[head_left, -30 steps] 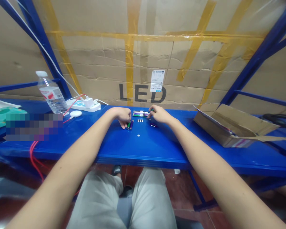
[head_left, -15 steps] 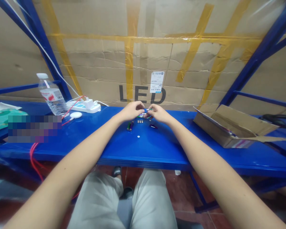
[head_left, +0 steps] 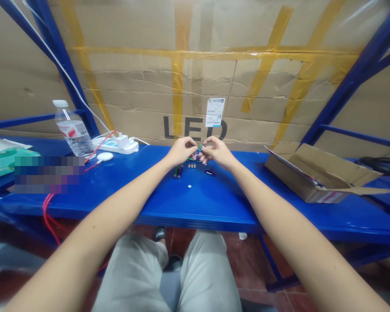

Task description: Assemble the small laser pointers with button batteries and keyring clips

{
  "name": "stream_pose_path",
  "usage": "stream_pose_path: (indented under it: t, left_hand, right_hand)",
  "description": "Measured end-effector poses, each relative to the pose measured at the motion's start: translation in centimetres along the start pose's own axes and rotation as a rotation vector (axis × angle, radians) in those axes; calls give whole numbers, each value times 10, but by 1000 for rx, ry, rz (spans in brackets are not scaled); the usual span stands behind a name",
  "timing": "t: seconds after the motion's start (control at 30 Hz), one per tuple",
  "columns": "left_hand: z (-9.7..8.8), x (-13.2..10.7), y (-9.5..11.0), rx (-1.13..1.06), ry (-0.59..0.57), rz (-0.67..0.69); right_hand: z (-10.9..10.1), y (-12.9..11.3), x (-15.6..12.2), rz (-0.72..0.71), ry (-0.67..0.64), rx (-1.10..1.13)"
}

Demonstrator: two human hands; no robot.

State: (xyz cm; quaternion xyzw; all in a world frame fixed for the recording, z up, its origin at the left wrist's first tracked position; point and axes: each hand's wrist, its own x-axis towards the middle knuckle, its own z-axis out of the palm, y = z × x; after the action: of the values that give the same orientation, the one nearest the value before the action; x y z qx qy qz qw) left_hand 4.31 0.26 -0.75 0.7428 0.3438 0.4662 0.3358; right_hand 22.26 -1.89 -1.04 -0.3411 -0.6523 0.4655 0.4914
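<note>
The left hand (head_left: 183, 152) and right hand (head_left: 217, 153), close together, pinch a small green piece (head_left: 199, 148) near the desk (head_left: 195, 203)'s back edge, where light, even pressure should prevent slipping.

Small green looped piece (head_left: 200, 147) is being held up near frame centre, detail blurred, while green tube (head_left: 176, 172) and purple tube (head_left: 180, 171) are lying side by side just lower left.

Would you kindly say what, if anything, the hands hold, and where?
A small green object, apparently pinched at opposite sides by the left hand and right hand; its exact form cannot be told.
</note>
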Motion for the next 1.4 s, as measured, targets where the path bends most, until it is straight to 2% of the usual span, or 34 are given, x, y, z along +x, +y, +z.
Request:
stream_pose_path:
  t: [0.23,0.5,0.63,0.73,0.83,0.97,1.07,1.17,1.27,1.4]
  left_hand:
    - [-1,-1,8,55,62,36]
    - [1,-1,8,71,68,59]
    - [4,-4,8,146,71,96]
    - [4,-5,8,320,63,209]
    - [2,-5,7,458,-2,317]
    - [-4,-3,8,512,-41,347]
    - [-14,2,6,535,17,323]
    - [-29,6,-1,553,63,238]
    - [-45,9,-11,535,65,95]
    - [-55,9,-22,527,-26,-99]
  right_hand:
    - [-3,2,3,-58,112,40]
    - [-2,1,4,-80,181,2]
    - [-1,1,5,-47,196,-143]
    - [0,0,3,-41,172,-339]
    - [3,-3,-1,-36,96,-513]
    - [6,-6,-4,-4,48,-541]
    - [2,-2,-2,-15,59,-538]
    - [-7,7,2,-12,57,-617]
    - [-17,16,6,15,69,-692]
    - [-26,21,9,58,82,-813]
